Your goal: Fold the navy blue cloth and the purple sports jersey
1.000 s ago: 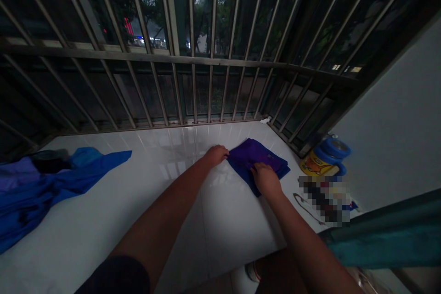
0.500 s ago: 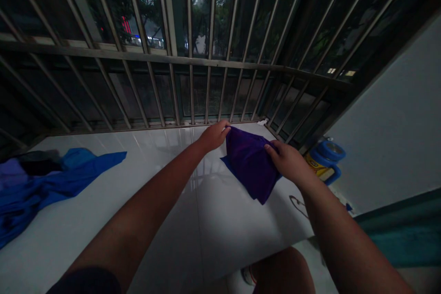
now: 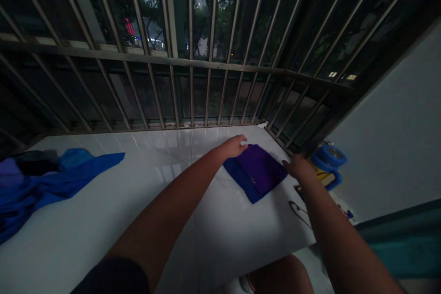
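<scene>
At the far left, a crumpled blue garment (image 3: 58,179) is laid on a white tiled ledge (image 3: 103,211), with a dark bundle (image 3: 36,164) resting on top of it. This pile is well apart from both hands. Along the back of the ledge, steel window bars (image 3: 193,96) are seen running across the view, with trees behind them.

Further right, the left hand (image 3: 232,148) is held open, its fingers extended and not gripping anything. Its fingertips (image 3: 244,138) are placed at the upper-left edge of a folded purple-and-blue cloth (image 3: 257,172), and appear to be just touching it or only barely off it. The cloth lies flat on the ledge between the 2 hands, with the purple layer on top and a blue layer showing beneath it along the lower left. Its longer axis is judged to run across the view, tilted from upper left to lower right, though its near-diamond outline makes this uncertain. The left hand is the nearer of the 2.

The right hand (image 3: 299,168) is also open and empty, and is held just beyond the cloth's right corner. Beside it, a thin dark wire (image 3: 296,215) lies on the ledge. Past that, a yellow container with blue rings (image 3: 325,164) is placed against a pale wall (image 3: 389,124).
</scene>
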`<state>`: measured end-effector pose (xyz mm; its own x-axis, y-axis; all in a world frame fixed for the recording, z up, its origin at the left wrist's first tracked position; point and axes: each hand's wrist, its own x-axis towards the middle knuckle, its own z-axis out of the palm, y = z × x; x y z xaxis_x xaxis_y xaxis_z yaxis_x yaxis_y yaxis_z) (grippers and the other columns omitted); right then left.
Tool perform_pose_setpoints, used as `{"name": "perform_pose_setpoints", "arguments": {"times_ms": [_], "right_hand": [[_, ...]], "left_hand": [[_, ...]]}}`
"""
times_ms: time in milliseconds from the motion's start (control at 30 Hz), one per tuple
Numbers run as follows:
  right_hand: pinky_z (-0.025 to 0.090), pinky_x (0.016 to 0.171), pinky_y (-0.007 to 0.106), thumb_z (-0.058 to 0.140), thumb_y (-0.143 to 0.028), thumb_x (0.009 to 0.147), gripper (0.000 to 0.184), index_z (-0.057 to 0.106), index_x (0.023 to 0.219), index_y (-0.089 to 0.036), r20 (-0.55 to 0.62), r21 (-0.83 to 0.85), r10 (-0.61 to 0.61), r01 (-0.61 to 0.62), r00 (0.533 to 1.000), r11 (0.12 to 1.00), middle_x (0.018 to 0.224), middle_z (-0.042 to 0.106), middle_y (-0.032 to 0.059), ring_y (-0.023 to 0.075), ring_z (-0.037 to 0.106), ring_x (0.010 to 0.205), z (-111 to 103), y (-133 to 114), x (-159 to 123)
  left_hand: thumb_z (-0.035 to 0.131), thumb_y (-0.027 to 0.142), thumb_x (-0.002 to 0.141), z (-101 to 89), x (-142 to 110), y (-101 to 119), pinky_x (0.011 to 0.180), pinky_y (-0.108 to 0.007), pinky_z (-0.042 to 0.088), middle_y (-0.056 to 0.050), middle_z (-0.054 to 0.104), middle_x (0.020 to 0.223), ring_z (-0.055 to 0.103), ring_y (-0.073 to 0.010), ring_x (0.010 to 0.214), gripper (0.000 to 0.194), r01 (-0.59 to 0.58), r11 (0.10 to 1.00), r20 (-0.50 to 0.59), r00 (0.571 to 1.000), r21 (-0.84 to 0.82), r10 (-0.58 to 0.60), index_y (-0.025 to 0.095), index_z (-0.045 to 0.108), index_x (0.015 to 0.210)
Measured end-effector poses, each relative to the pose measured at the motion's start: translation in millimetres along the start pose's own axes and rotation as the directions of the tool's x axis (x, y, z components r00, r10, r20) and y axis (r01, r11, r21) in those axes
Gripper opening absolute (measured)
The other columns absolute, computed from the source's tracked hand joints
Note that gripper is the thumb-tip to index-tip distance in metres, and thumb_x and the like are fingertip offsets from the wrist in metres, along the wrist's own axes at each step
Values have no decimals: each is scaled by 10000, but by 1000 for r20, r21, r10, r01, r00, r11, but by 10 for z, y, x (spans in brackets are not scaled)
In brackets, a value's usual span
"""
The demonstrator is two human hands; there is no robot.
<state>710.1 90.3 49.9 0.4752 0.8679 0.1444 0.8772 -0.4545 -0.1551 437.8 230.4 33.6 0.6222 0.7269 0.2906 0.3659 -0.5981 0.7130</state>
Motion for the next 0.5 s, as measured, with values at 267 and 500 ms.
{"name": "perform_pose_setpoints", "arguments": {"times_ms": [267,500], "right_hand": [[551,1065,479,529,-459,1047,398,713,1238,-163,-150,224,-301,329,942,918,1208,765,183,325,723,1148,673,-256,-1040],[626,930,409,532,-469,1080,291,719,1133,-253,-290,504,-506,579,812,641,1105,778,89,271,770,1033,1153,-805,-2364]], "left_hand": [[635,169,970,172,-1903,-314,1072,-421,575,-127,765,1204,724,-262,1149,179,-20,1000,80,997,20,19,199,726,1122],[587,219,1028,-544,-3910,-559,1164,-426,530,-102,742,1342,682,-245,1293,220,270,959,-129,957,85,-258,242,721,1201]]}}
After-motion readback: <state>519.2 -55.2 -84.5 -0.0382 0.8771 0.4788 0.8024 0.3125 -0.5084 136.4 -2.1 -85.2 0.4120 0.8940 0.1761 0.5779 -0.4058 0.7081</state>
